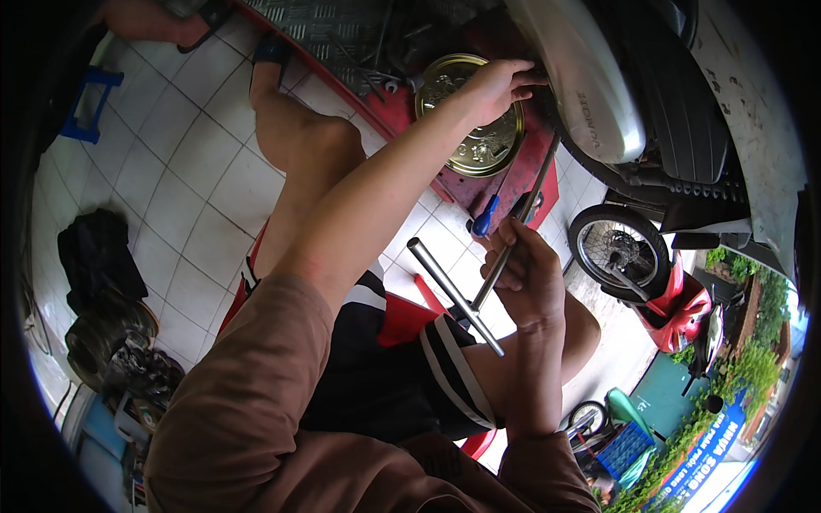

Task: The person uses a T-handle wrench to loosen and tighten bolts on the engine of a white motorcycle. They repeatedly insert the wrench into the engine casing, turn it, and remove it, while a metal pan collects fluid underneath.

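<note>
A long T-handled wrench (479, 282) slants up toward the underside of a silver motorbike (590, 94), its shaft clasped in the curled fingers of the right hand (526, 278). The left hand (496, 85) reaches to the bike's underside, fingers half bent; what they grip cannot be told. Just beneath lies a round brass-coloured tray (479, 150) on a red lift platform (402, 120), with a white tiled floor (171, 162) below. A blue-handled screwdriver (484, 218) hangs at the platform's edge, and dark tyres (120, 342) sit at the left.

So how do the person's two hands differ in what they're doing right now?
The left hand is stretched far out, its fingers at the motorbike's silver side cover, above a round brass-coloured tin. The right hand stays close, by the knee. The left hand holds no tool; the right hand is closed around the shaft of a T-handle wrench. Both hands are bare.
</note>
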The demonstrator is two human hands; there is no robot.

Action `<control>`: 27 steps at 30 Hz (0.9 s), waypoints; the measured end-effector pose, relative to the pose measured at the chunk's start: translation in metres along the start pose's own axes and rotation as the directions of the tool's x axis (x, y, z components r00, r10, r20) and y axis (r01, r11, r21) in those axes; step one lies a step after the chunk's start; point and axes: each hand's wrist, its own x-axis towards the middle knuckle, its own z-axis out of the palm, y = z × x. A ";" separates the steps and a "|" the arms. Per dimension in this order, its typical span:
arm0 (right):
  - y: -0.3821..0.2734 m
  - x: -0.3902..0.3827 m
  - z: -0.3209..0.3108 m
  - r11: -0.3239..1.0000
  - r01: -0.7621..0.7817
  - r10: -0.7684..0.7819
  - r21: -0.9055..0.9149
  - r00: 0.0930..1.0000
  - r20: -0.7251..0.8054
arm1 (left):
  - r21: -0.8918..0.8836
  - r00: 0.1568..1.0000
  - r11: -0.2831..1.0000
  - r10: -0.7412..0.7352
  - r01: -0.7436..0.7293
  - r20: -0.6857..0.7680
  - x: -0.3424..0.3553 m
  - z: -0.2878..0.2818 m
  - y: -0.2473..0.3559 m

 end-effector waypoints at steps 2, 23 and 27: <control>0.001 0.001 -0.001 1.000 -0.001 0.001 0.008 1.000 -0.002 | -0.006 1.000 1.000 -0.002 0.002 -0.004 0.000 0.001 -0.001; 0.005 0.007 0.017 0.983 -0.055 0.048 -0.176 0.998 -0.045 | -0.064 0.987 0.994 -0.098 0.091 -0.129 0.005 0.007 -0.002; 0.007 0.010 0.010 0.988 -0.058 0.058 -0.142 0.998 -0.005 | -0.014 0.971 0.997 -0.077 0.076 -0.225 0.017 0.011 -0.008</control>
